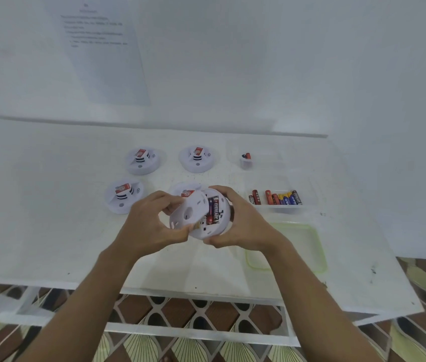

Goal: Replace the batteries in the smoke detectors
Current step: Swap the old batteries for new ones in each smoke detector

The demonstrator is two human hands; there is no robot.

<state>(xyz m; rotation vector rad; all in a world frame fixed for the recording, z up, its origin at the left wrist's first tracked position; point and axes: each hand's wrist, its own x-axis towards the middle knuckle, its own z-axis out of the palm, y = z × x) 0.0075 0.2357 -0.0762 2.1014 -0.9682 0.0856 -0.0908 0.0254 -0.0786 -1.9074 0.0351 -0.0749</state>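
Note:
Above the white table (pixel 50 218) I hold a white smoke detector (pixel 219 226) with its back towards me. My right hand (pixel 235 226) grips its round body, where two batteries (pixel 213 210) lie in the compartment. My left hand (pixel 149 223) holds the round back cover (pixel 187 212), tilted over the left part of the body. Three more detectors stand on the table: far left (pixel 142 160), far middle (pixel 197 158) and near left (pixel 123 197). Another white detector part (pixel 184 190) lies partly hidden behind my hands.
A clear tray (pixel 282 209) at the right holds several loose batteries (pixel 275 197). Behind it a small clear container (pixel 246 162) holds a battery or two. A light green lid (pixel 311 246) lies near my right wrist. A printed sheet (pixel 102 48) hangs on the wall.

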